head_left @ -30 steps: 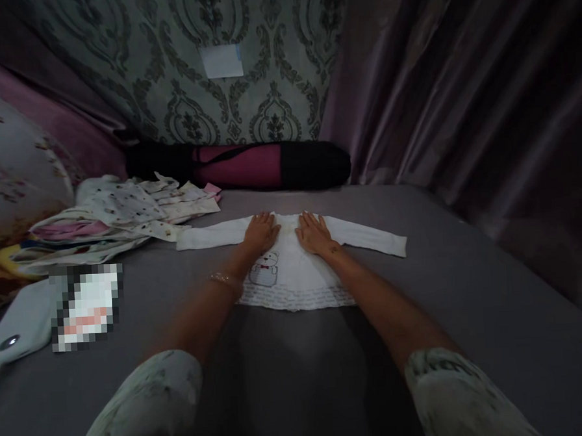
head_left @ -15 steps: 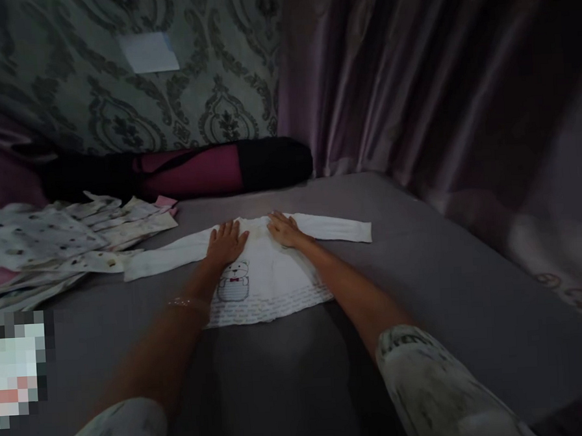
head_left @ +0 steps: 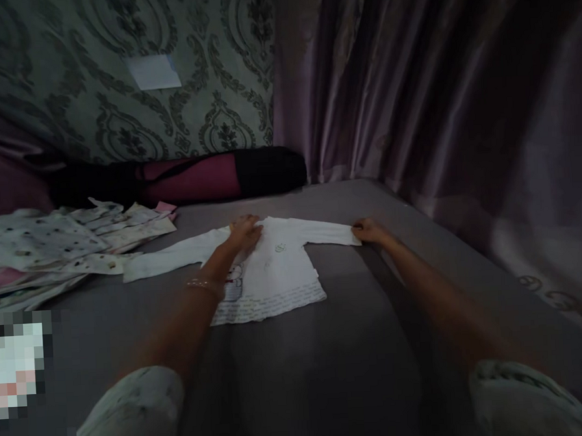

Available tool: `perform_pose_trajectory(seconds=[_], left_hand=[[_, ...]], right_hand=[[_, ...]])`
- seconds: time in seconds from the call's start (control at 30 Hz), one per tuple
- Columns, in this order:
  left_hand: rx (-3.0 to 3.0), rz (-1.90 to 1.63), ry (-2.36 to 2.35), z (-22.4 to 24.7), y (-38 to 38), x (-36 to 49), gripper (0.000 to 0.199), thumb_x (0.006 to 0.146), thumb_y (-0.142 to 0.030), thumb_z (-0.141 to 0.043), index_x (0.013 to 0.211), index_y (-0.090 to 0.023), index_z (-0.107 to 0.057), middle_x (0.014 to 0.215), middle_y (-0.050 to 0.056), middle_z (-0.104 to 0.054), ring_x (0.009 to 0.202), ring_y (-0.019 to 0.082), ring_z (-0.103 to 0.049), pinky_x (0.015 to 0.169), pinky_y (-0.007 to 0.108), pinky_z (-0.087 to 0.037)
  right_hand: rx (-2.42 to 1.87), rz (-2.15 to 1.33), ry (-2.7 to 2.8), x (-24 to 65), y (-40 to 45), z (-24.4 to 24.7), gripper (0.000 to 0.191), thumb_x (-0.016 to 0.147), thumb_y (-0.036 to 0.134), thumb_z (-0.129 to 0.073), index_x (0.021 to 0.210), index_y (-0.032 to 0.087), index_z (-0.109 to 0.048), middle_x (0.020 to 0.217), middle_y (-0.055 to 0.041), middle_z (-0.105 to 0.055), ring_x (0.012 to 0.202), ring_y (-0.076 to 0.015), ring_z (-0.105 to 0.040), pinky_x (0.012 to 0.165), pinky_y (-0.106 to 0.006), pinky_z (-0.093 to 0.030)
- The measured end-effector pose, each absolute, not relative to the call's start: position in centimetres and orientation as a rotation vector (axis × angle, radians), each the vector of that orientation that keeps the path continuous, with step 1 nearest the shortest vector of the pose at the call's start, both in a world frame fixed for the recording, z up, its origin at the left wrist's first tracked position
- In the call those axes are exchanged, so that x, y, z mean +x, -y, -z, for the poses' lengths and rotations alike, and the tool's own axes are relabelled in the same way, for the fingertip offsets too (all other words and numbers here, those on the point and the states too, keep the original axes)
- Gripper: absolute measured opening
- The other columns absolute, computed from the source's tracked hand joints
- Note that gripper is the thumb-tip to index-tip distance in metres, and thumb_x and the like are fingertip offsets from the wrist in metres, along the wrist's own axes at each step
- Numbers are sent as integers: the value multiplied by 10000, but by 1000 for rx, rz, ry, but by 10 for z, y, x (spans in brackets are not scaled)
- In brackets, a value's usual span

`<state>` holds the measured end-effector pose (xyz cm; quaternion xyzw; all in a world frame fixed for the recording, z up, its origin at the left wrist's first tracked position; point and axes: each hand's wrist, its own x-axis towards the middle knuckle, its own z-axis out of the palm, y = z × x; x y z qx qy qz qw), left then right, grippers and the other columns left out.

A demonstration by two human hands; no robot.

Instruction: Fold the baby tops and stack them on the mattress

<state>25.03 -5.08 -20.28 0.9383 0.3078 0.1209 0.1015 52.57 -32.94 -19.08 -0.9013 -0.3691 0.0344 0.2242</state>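
A small white long-sleeved shirt [head_left: 283, 264] lies spread on the grey bed sheet, its sleeves stretched to both sides. Lines of small print run along its hem, and a bear picture on the front is partly behind my left forearm. My left hand [head_left: 247, 232] rests on the shirt beside the neckline, its fingers over the fabric and a little blurred. At the end of the right sleeve, my right hand [head_left: 368, 231] pinches the cuff between thumb and fingers.
A heap of light printed clothes [head_left: 43, 244] lies at the left, touching the left sleeve. Behind is a long black and magenta bolster-like roll [head_left: 191, 177] against the patterned wall. Purple curtains [head_left: 334, 111] hang along the right side of the grey bed [head_left: 356, 345].
My right hand has moved from the shirt's collar area out to the right cuff and closed on it. My left hand has shifted slightly right across the upper shirt.
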Motion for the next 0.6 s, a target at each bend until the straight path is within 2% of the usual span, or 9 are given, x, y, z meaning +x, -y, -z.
perform_pose_trajectory(seconds=[0.13, 0.3, 0.5, 0.6], left_hand=[[2767, -325, -629, 206, 73, 284, 407, 926, -318, -457, 1297, -199, -573, 1365, 126, -573, 1309, 292, -459, 1081, 528, -334], [2724, -227, -486, 214, 91, 307, 445, 912, -324, -465, 1328, -194, -552, 1434, 102, -527, 1355, 280, -411, 1115, 481, -312], [2698, -124, -573, 220, 100, 313, 501, 954, -361, -356, 1429, -240, -459, 1538, 62, -410, 1429, 246, -321, 1166, 438, -240], [2691, -73, -597, 220, 102, 311, 539, 968, -415, -302, 1471, -248, -402, 1577, 43, -346, 1464, 241, -247, 1185, 442, -182]], right_hand=[[-2518, -285, 853, 531, 327, 188, 138, 790, 299, -685, 801, 162, -701, 736, -65, -664, 722, -183, -622, 694, -282, -485], [-2387, -520, 649, 538, 319, 188, 168, 660, 237, -783, 684, 153, -639, 694, -50, -641, 717, -191, -619, 685, -292, -491], [-2066, -539, 386, 532, 318, 181, 139, 697, 278, -695, 772, 177, -637, 731, -68, -655, 738, -207, -626, 646, -304, -514], [-1870, -572, 423, 527, 311, 176, 106, 720, 277, -610, 756, 178, -619, 715, -96, -648, 716, -217, -624, 621, -315, -529]])
